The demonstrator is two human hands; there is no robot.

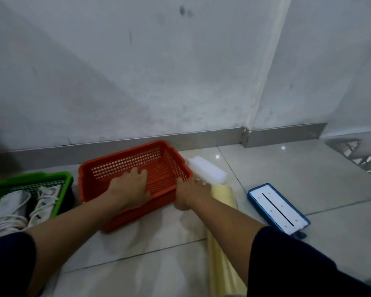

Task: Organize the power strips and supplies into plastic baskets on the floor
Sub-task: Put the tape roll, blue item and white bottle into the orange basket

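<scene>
An empty red plastic basket (124, 166) sits on the tiled floor near the wall. My left hand (130, 187) grips its near rim, fingers reaching inside. At the basket's right near corner, my right hand (191, 195) holds the rim. A green basket (30, 176) at the far left holds white power strips (45, 200) with coiled cords. A white block (208, 170) lies just right of the red basket, and a pale yellow roll (223, 254) runs under my right forearm.
A blue-framed white flat pad (276, 207) with a black slit lies on the floor to the right. The grey wall and metal skirting (201, 137) stand right behind the baskets. Open tile floor spreads to the right and front.
</scene>
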